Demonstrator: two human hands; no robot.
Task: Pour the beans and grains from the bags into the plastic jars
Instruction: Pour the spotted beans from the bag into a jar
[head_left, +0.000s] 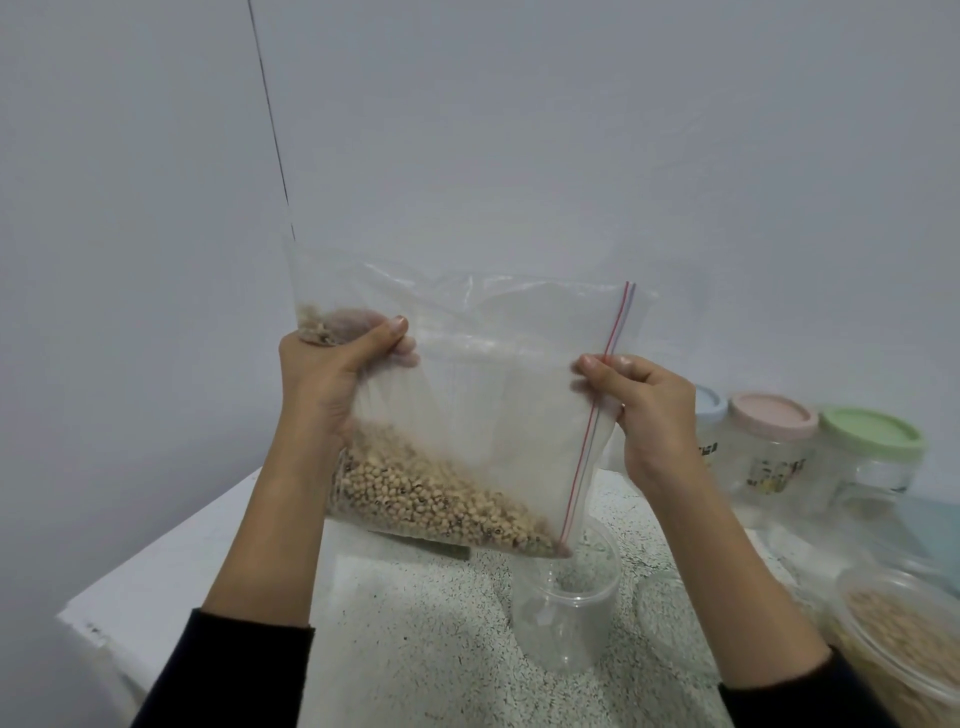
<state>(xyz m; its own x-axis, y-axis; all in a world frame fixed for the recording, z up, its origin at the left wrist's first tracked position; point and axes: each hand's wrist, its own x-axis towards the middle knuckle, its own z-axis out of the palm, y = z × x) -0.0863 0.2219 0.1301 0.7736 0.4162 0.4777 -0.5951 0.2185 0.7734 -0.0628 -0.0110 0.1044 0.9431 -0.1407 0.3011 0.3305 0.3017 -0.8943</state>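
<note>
A clear zip bag with a red and blue seal strip hangs tilted above the counter, with black-eyed beans piled in its lower part. My left hand grips the bag's closed bottom end, raised high. My right hand pinches the seal edge at the bag's mouth. The mouth's lowest corner sits just over an open, empty clear plastic jar standing on the counter. No beans are seen falling.
The speckled counter ends at a white edge on the left. Three lidded jars stand at the back right: blue lid, pink lid, green lid. An open jar holding grain sits at the right edge.
</note>
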